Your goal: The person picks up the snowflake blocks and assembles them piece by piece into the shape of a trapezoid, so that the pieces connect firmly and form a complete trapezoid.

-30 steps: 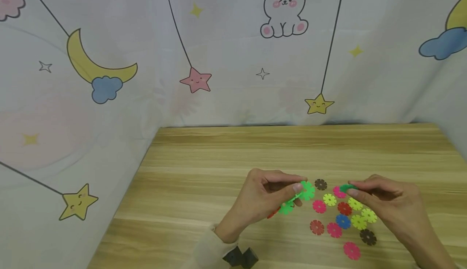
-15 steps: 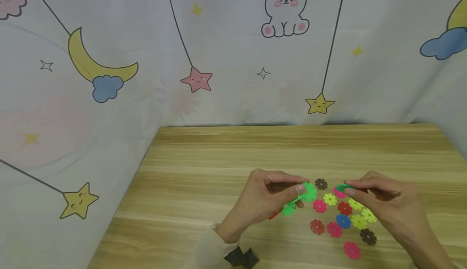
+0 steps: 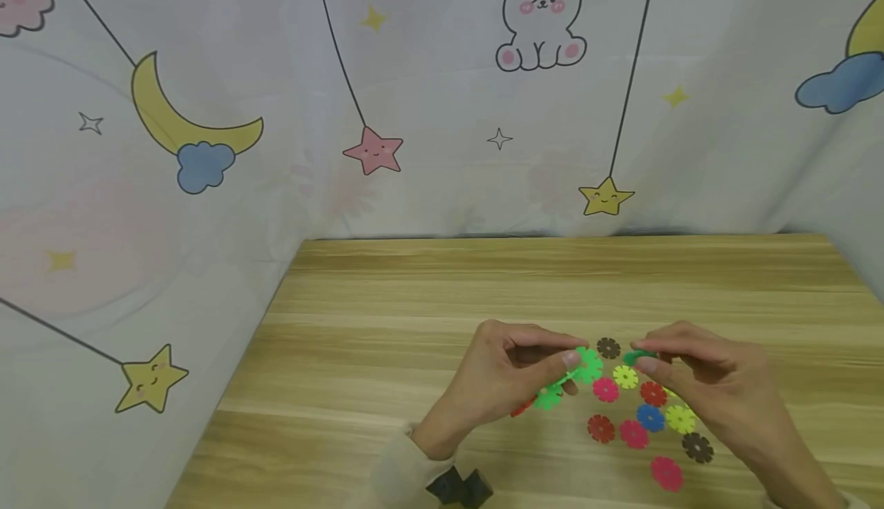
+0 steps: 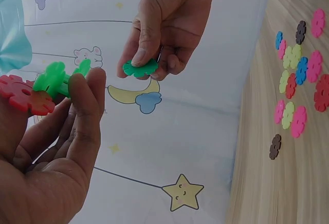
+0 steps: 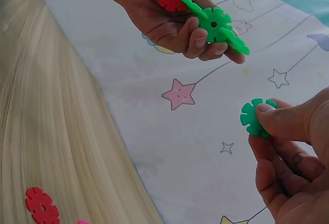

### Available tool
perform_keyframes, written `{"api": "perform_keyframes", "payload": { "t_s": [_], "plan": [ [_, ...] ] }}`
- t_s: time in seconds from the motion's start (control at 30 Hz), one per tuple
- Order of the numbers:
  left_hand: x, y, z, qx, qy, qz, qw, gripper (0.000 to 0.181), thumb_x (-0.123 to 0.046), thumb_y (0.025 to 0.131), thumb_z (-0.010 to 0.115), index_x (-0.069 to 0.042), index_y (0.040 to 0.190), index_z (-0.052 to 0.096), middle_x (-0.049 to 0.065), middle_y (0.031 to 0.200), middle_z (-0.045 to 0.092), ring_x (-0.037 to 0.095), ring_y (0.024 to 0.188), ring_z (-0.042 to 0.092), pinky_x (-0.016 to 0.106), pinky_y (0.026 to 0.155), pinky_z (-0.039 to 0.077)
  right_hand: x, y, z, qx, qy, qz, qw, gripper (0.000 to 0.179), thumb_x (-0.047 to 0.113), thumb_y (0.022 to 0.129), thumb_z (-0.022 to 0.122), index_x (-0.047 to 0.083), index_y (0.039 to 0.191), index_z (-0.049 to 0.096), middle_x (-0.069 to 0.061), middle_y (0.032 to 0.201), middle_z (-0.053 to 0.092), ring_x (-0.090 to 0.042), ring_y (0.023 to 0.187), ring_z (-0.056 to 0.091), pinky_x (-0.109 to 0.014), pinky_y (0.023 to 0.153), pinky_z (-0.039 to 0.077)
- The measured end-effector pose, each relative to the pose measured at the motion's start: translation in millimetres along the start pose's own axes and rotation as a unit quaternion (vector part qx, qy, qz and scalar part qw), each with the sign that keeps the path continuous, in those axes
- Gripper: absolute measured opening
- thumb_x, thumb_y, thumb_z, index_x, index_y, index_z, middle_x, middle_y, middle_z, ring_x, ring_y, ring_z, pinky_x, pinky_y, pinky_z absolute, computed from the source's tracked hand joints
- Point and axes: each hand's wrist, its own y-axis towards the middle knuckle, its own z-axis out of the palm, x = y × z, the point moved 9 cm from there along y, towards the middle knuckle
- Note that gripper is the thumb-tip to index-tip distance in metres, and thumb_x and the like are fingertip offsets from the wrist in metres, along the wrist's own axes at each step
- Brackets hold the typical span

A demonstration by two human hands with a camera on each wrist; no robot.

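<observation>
Wooden table (image 3: pixel 414 286), dark-green disc (image 5: pixel 251 118) in the right hand (image 3: pixel 721 382).

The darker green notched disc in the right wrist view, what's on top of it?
The thumb of the right hand lies over part of the darker green notched disc. The patch it covers, including any center hole, can't be seen.

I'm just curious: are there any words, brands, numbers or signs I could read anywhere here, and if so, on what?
No readable text anywhere.
Held discs: plain red and green, no lettering visible.
Loose discs: none visible.
Cloth: only drawings, such as a rabbit, moon and stars.
Table: wood grain only.
Black blocks by the left sleeve: too dark and small to tell.
</observation>
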Motion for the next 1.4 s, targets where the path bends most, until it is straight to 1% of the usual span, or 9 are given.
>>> {"api": "perform_keyframes", "payload": {
  "t_s": [0.1,0.3,0.4,0.5,0.57,0.63,0.8,1.2,1.4],
  "plan": [
    [-0.1,-0.1,0.3,0.000,-0.001,0.000,1.0000,0.024,-0.006,0.103,0.071,0.007,0.122,0.077,0.033,0.115,0.077,0.021,0.078,0.083,0.045,0.074,0.069,2,-0.2,2,-0.002,-0.054,0.036,0.9979,0.030,-0.024,0.090,0.069,-0.010,0.116,0.076,-0.002,0.102,0.078,-0.011,0.091,0.067,-0.014,0.089,0.058],
    [-0.9,0.4,0.5,-0.002,0.002,0.006,1.0000,0.024,-0.005,0.103,0.071,0.009,0.122,0.076,0.035,0.114,0.077,0.045,0.079,0.080,0.046,0.073,0.069,6,0.6,4,-0.013,-0.068,0.045,0.9966,0.027,-0.020,0.090,0.072,-0.009,0.115,0.077,-0.004,0.102,0.079,-0.011,0.089,0.069,-0.015,0.085,0.060],
    [-0.5,0.3,0.8,-0.003,0.001,0.004,1.0000,0.024,-0.006,0.103,0.071,0.008,0.121,0.076,0.034,0.113,0.077,0.032,0.077,0.082,0.045,0.073,0.069,7,0.4,5,-0.021,-0.059,0.046,0.9970,0.027,-0.022,0.088,0.073,-0.009,0.112,0.078,-0.003,0.098,0.080,-0.011,0.085,0.068,-0.015,0.079,0.059],
    [0.8,-0.1,1.1,-0.003,-0.002,-0.005,1.0000,0.025,-0.007,0.103,0.070,0.007,0.122,0.076,0.034,0.113,0.077,0.012,0.076,0.081,0.041,0.073,0.069,10,1.0,8,-0.026,-0.011,0.023,0.9993,0.029,-0.027,0.085,0.072,-0.011,0.108,0.077,-0.006,0.095,0.080,-0.013,0.082,0.069,-0.017,0.076,0.059],
    [2.0,-0.1,1.1,-0.004,-0.002,-0.015,0.9999,0.025,-0.008,0.103,0.070,0.006,0.123,0.077,0.034,0.113,0.077,0.005,0.076,0.079,0.037,0.074,0.069,12,1.2,10,-0.025,0.023,-0.001,0.9994,0.031,-0.031,0.082,0.071,-0.013,0.106,0.076,-0.009,0.094,0.081,-0.014,0.081,0.070,-0.017,0.077,0.060],
    [3.1,-0.2,0.9,-0.005,-0.003,-0.025,0.9997,0.025,-0.009,0.104,0.071,0.005,0.124,0.077,0.034,0.114,0.077,0.004,0.076,0.079,0.033,0.074,0.068,15,1.2,13,-0.017,0.061,-0.031,0.9975,0.035,-0.036,0.079,0.069,-0.015,0.106,0.075,-0.012,0.093,0.080,-0.016,0.080,0.070,-0.018,0.075,0.060],
    [3.4,-0.3,1.2,-0.007,-0.003,-0.030,0.9995,0.026,-0.009,0.104,0.070,0.004,0.125,0.077,0.034,0.112,0.077,0.004,0.076,0.079,0.032,0.075,0.068,19,0.2,18,0.001,0.101,-0.073,0.9922,0.040,-0.040,0.075,0.067,-0.018,0.107,0.073,-0.014,0.093,0.079,-0.017,0.079,0.067,-0.023,0.068,0.057],
    [4.2,-0.4,1.8,-0.007,-0.002,-0.036,0.9993,0.026,-0.011,0.104,0.071,0.004,0.125,0.077,0.035,0.109,0.077,0.005,0.076,0.079,0.032,0.075,0.068,23,-1.1,20,0.000,0.099,-0.083,0.9916,0.041,-0.040,0.073,0.068,-0.018,0.107,0.073,-0.013,0.093,0.079,-0.016,0.078,0.066,-0.023,0.064,0.055],
    [3.7,0.4,2.0,-0.005,-0.001,-0.030,0.9995,0.026,-0.009,0.104,0.070,0.005,0.125,0.076,0.036,0.109,0.077,0.004,0.076,0.079,0.031,0.074,0.068,29,1.8,24,0.011,0.138,-0.127,0.9822,0.041,-0.041,0.070,0.070,-0.020,0.106,0.073,-0.015,0.093,0.080,-0.018,0.080,0.068,-0.025,0.066,0.055]
  ]
}}
